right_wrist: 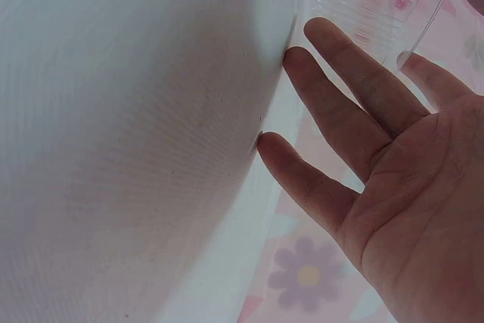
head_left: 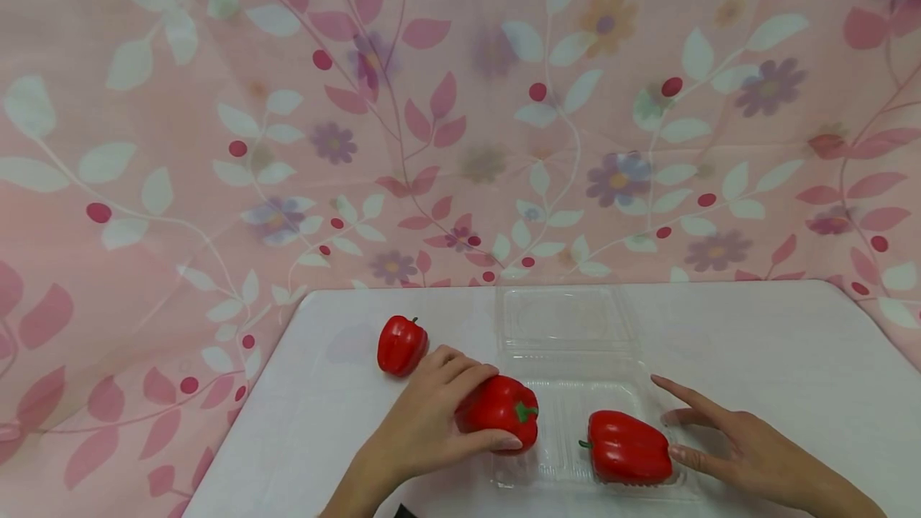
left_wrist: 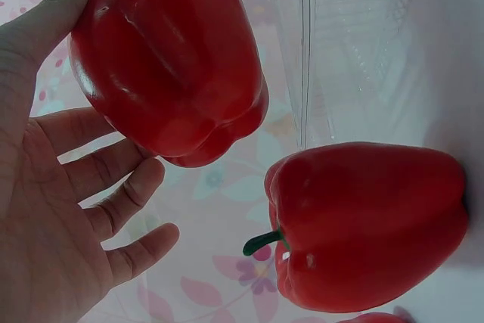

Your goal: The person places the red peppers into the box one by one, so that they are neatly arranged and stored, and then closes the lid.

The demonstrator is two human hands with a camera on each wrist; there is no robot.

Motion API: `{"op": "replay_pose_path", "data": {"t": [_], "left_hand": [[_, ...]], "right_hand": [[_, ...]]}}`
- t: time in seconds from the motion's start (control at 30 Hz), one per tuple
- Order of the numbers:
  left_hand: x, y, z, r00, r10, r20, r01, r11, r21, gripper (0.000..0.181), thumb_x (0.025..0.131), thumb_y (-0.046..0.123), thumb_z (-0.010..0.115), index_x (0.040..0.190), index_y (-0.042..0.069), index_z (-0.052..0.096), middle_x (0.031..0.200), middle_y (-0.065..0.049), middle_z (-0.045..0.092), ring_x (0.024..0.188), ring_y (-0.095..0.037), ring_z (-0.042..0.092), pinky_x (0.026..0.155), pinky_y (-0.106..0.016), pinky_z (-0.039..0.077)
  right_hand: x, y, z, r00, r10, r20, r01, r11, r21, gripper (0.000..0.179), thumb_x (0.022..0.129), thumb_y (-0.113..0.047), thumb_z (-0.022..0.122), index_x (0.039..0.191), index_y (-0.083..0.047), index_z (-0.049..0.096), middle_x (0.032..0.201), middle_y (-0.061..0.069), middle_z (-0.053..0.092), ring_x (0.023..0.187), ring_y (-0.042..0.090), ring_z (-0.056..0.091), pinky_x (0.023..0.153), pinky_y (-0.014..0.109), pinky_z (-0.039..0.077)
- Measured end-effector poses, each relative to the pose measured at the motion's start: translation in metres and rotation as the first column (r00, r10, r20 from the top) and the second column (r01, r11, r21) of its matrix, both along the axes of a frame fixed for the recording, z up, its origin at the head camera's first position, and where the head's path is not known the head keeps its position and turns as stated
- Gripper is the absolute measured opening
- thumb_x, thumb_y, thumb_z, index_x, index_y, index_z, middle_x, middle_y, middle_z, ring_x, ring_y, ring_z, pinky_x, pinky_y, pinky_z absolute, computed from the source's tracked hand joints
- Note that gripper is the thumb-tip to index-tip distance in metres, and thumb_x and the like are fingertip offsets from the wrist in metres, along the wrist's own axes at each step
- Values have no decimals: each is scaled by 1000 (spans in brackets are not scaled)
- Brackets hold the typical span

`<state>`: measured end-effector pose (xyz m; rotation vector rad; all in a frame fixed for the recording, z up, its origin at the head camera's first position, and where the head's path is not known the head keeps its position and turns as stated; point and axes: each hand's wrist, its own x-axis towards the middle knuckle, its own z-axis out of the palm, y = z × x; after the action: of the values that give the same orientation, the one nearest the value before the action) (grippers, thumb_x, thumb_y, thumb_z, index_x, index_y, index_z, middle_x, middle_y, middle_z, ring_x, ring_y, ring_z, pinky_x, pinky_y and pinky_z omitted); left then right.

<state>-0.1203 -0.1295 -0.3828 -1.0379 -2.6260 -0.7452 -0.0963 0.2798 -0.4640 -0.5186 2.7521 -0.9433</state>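
My left hand grips a glossy red bell pepper with a green stem, thumb on the near side and fingers over the far side. The pepper overlaps the left edge of a clear plastic clamshell box. A second red bell pepper lies on its side in the box's right half. Beside it, my right hand has its fingers spread along the box's right side, thumb tip at the pepper's end. In the right wrist view, several fingertips are right at the white tabletop.
Another red bell pepper sits on the white table, left of the box. The box's transparent lid lies folded back toward the floral curtain. In the left wrist view, a bit of red shows at the bottom edge.
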Motion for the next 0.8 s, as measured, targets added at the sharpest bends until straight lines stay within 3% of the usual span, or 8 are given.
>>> {"op": "replay_pose_path", "data": {"t": [0.53, 0.8], "left_hand": [[-2, 15, -5, 999, -32, -4, 32, 999, 4, 57, 80, 69, 66, 122, 30, 63, 113, 16, 62, 104, -5, 44, 83, -30, 49], [-1, 23, -3, 999, -15, 40, 16, 999, -30, 59, 80, 73, 62, 122, 32, 62, 114, 17, 61, 107, -5, 44, 80, -29, 49]], "right_hand": [[0, 1, -1, 1000, -3, -4, 3, 1000, 0, 84, 87, -47, 71, 155, -32, 25, 118, -1, 68, 106, 34, 64, 68, 67, 51], [-1, 0, 0, 1000, 1, 21, -1, 1000, -2, 83, 87, -46, 70, 155, -31, 25, 118, 0, 68, 107, 36, 63, 69, 69, 49]]}}
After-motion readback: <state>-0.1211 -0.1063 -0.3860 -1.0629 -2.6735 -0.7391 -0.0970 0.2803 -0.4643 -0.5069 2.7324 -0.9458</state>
